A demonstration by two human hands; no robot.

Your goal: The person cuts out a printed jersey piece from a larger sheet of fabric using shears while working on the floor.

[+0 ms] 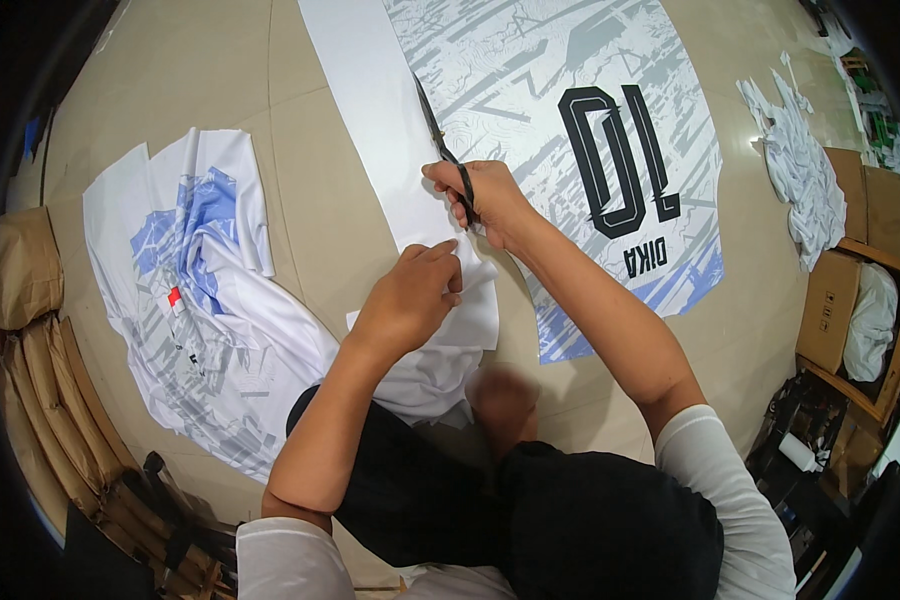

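Observation:
My right hand (485, 200) grips a pair of black-handled scissors (436, 128), its fingers through the handles. The blades lie along the line between a plain white fabric strip (355, 90) and a printed jersey panel (510, 110). That panel is white and grey with large black figures and a blue lower edge. My left hand (410, 295) is closed on the loose end of the white strip, nearer to me, its fingers curled and partly hidden. Below the strip, more white fabric (425, 380) lies bunched by my legs.
On the tiled floor (310, 200) at left lies a crumpled pile of white, blue and grey jersey fabric (195, 300). White scraps (800, 180) lie at far right, near cardboard boxes (828, 300). Brown wrapped bundles (55, 400) line the left side. My bare foot (505, 400) is blurred.

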